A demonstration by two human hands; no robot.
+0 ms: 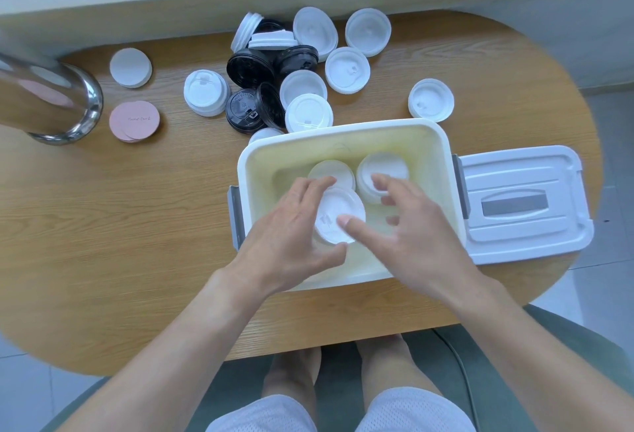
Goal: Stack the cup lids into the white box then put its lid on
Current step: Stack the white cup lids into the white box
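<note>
The white box (343, 134) stands open on the wooden table, with three white cup lid stacks inside. My left hand (291, 236) grips the nearest stack of white lids (334, 215) from its left side. My right hand (408, 225) hovers over the box with fingers spread, its forefinger touching that same stack. Two more lid stacks sit behind, one at the back left (334, 170) and one at the back right (384, 165). The box's own white lid (521, 205) lies flat on the table to the right of the box.
Behind the box lies a loose heap of white lids (346, 69) and black lids (250, 67). A single white lid (430, 100) sits apart at the right. Round pink coasters (134, 121), a white coaster (130, 67) and a metal-based glass container (51, 98) stand at the left.
</note>
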